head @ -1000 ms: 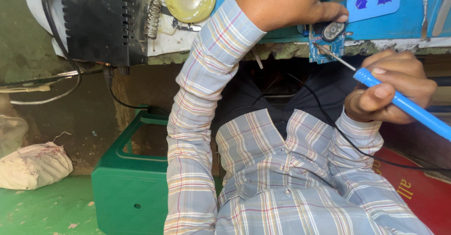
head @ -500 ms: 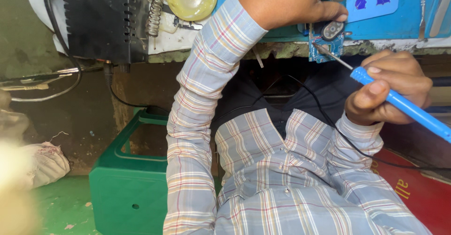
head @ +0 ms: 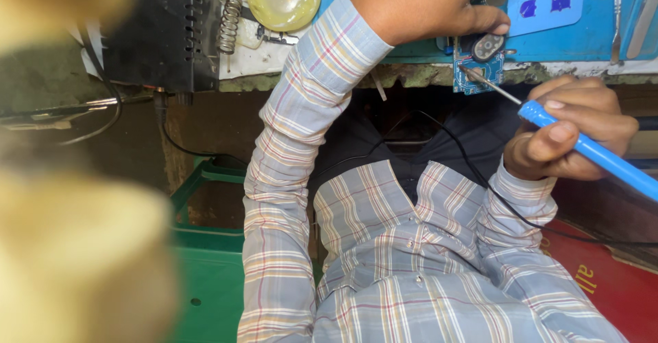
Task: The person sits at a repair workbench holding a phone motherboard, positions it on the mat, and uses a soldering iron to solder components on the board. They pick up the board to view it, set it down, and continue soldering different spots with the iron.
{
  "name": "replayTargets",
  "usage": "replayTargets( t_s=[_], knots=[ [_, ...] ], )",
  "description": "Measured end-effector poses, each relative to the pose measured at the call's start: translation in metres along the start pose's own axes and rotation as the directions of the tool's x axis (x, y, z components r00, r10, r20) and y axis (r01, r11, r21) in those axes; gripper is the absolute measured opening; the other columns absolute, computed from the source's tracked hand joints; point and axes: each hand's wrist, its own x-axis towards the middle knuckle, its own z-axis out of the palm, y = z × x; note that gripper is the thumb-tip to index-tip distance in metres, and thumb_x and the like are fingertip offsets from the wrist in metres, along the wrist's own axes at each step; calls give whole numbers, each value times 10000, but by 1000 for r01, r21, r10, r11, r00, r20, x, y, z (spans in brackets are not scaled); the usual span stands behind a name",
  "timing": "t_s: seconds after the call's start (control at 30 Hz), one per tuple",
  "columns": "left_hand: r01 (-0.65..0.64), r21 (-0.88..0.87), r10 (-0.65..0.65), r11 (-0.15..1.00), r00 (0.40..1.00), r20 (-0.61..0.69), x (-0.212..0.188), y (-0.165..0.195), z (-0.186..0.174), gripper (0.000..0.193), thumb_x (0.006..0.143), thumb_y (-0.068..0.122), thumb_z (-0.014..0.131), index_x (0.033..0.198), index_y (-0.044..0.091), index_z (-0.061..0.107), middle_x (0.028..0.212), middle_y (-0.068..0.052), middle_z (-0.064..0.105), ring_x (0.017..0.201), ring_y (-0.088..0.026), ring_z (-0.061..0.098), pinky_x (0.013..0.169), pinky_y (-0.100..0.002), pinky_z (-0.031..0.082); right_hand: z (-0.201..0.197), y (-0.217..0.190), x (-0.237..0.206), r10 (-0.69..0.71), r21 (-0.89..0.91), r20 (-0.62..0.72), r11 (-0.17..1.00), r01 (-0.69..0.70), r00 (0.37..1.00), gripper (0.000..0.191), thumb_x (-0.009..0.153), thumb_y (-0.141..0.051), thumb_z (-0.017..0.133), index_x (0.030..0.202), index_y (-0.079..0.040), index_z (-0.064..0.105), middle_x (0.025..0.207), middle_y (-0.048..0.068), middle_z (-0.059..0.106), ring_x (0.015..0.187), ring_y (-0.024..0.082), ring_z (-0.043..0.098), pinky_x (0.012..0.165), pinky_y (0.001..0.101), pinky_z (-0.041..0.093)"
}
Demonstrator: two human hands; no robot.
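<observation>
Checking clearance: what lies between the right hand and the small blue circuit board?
In the head view, only the soldering iron's thin metal tip spans from the right hand to the circuit board; the left hand pins the board from above.

The right hand [head: 572, 134] touches a blue soldering iron [head: 589, 151] to the circuit board [head: 478, 65] pinned by the left hand [head: 428, 7].

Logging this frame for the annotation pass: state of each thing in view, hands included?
left hand: pinching the small blue circuit board at the bench edge
small blue circuit board: held at the bench edge, overhanging it
right hand: shut on the soldering iron
soldering iron: tip on the board
black cord: slack across the plaid shirt
green crate: open-topped, on the floor
</observation>
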Motion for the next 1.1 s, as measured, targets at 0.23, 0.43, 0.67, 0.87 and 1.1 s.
replayTargets(
  t_s=[0.23, 0.43, 0.67, 0.87, 1.1],
  knots=[
    [-16, 22, 16, 1000, 1000, -16, 0, 2, -2, 502, 959, 509, 806, 1125, 41, 734, 805, -174, 736, 653, -335, 717, 577, -436, 558, 0, 4, 1, -19, 8, -14, 1000, 19, 1000, 374, 1078, -301, 577, 1019, 48, 460, 824, 181, 543, 514, 237, 521, 471, 342, 479],
    [-37, 19, 37, 999, 998, -44, -1, 4, -4, 496, 944, 499, 807, 1138, 49, 732, 807, -174, 738, 650, -337, 716, 569, -438, 556, -3, 8, -1, -41, 33, 24, 999, 40, 999, 345, 1074, -279, 577, 1029, 43, 460, 844, 183, 543, 559, 232, 515, 476, 337, 480],
    [34, 18, -34, 999, 999, 6, 1, 7, -7, 514, 934, 535, 799, 1060, 39, 743, 743, -161, 720, 608, -325, 704, 538, -436, 545, -16, 5, 10, -67, 72, 220, 996, 52, 973, 310, 1091, -222, 606, 1085, 67, 494, 887, 179, 557, 615, 222, 531, 503, 345, 499],
    [88, 25, -89, 996, 995, 44, 1, 9, -7, 528, 932, 557, 787, 980, 34, 745, 689, -142, 701, 572, -314, 687, 512, -438, 526, -2, -8, 6, -30, 6, 133, 1000, 30, 991, 409, 1056, -348, 677, 1090, 33, 532, 877, 176, 578, 602, 246, 542, 498, 344, 504],
    [47, 12, -47, 999, 999, 22, 1, 5, -3, 492, 942, 527, 796, 1105, 67, 736, 782, -157, 726, 654, -332, 712, 577, -444, 551, 0, -14, 9, -93, 0, 94, 996, 94, 991, 439, 1037, -366, 682, 1048, 45, 529, 789, 164, 559, 617, 263, 532, 468, 357, 496]
  ],
)
